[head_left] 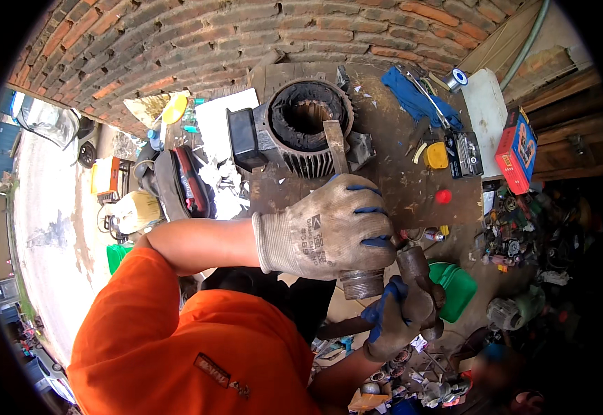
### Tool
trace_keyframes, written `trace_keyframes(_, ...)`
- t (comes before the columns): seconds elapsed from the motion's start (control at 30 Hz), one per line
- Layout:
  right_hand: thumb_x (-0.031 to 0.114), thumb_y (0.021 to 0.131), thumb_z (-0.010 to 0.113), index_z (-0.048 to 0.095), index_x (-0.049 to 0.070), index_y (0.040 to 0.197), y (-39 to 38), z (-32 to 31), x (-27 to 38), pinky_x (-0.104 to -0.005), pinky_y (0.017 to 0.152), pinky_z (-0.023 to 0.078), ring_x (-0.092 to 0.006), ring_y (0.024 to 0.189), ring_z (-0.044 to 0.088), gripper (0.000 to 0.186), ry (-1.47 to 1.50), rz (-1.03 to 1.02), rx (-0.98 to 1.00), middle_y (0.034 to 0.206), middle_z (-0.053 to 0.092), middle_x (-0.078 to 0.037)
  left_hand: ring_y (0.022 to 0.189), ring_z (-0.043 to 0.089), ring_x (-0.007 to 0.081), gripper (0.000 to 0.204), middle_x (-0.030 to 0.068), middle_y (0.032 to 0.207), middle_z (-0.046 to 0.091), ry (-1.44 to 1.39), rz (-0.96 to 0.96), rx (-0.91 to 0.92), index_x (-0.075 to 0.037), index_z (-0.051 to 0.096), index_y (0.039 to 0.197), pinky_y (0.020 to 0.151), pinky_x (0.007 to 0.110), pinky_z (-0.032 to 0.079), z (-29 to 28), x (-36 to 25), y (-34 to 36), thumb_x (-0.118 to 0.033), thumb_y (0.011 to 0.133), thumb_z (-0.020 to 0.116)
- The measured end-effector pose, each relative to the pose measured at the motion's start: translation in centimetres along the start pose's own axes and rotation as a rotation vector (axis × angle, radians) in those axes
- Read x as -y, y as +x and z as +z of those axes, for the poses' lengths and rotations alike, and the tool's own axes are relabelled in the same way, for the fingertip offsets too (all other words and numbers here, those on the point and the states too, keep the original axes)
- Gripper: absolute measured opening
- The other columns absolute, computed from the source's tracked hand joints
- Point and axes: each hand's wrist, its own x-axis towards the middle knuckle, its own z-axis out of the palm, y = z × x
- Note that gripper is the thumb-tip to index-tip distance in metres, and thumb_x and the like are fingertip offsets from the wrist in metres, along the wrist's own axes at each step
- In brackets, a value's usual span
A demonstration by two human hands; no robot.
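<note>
My left hand (336,228), in a grey-white glove with blue between the fingers, is closed round a flat metal bar (335,142). The bar's upper end reaches the rim of a finned electric motor housing (303,163) lying on the bench. Inside the housing's round opening is a dark, ragged ring of windings (289,114). Below my left fist sticks out a ridged metal cylinder (362,284); whether it joins the bar is hidden. My right hand (392,321), gloved too, is closed round a hammer (422,294) close to its heavy head, right of and below the left fist.
On the wooden bench (398,187) lie a blue cloth (419,100), a solder spool (457,78), a yellow container (436,155), a small tool case (466,153) and a red box (517,152). A green bucket (459,290) and scattered parts sit below. A brick wall (301,34) stands behind.
</note>
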Motion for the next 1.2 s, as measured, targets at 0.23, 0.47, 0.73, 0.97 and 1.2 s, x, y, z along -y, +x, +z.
trace_keyframes(0.23,-0.007,0.088,0.060,0.065,-0.011,0.116,-1.5,-1.4,-2.4,-0.0226,0.045,0.041,-0.0071,0.054,0.048,0.029,0.036,0.067,0.069,0.081,0.061,-0.006,0.101,0.060,0.0264,0.039,0.0022,0.102,0.063,-0.076,-0.112,-0.058,-0.017,0.071,0.102,0.094,0.048,0.048,0.1,-0.4,-0.9,-0.027,0.066,0.080)
trace_keyframes(0.47,-0.004,0.088,0.061,0.065,-0.010,0.108,-2.0,-2.1,-2.5,-0.0226,0.045,0.040,-0.0081,0.052,0.051,0.022,-0.264,-0.151,0.171,0.077,0.060,-0.007,0.101,0.060,0.0277,0.039,0.0026,0.100,0.062,-0.028,-0.086,-0.040,-0.017,0.070,0.102,0.092,0.049,0.047,-1.5,0.7,-0.5,-0.027,0.066,0.082)
trace_keyframes(0.73,-0.004,0.085,0.063,0.065,-0.008,0.109,-2.5,-0.1,-0.3,-0.0232,0.051,0.043,-0.0088,0.056,0.053,0.024,0.065,0.236,0.081,0.078,0.061,-0.005,0.113,0.057,0.0297,0.047,0.0059,0.111,0.062,-0.021,-0.177,-0.016,-0.017,0.068,0.106,0.098,0.047,0.044,-0.8,4.3,-2.0,-0.023,0.062,0.082)
trace_keyframes(0.97,-0.007,0.081,0.064,0.067,-0.006,0.094,-1.7,1.6,1.0,-0.0244,0.050,0.043,-0.0102,0.056,0.055,0.014,-0.230,-0.102,0.111,0.072,0.061,-0.004,0.111,0.059,0.0280,0.044,0.0052,0.110,0.063,0.004,-0.203,-0.004,-0.016,0.068,0.104,0.096,0.046,0.044,-0.8,6.4,-2.4,-0.023,0.063,0.081)
trace_keyframes(1.2,0.002,0.080,0.071,0.068,-0.003,0.090,-1.6,1.5,0.2,-0.0292,0.050,0.047,-0.0152,0.057,0.060,0.012,-0.350,-0.159,0.110,0.069,0.063,-0.004,0.110,0.057,0.0303,0.049,0.0049,0.108,0.063,-0.010,-0.183,-0.019,-0.016,0.069,0.104,0.098,0.051,0.043,-0.3,7.6,-3.0,-0.026,0.060,0.085)
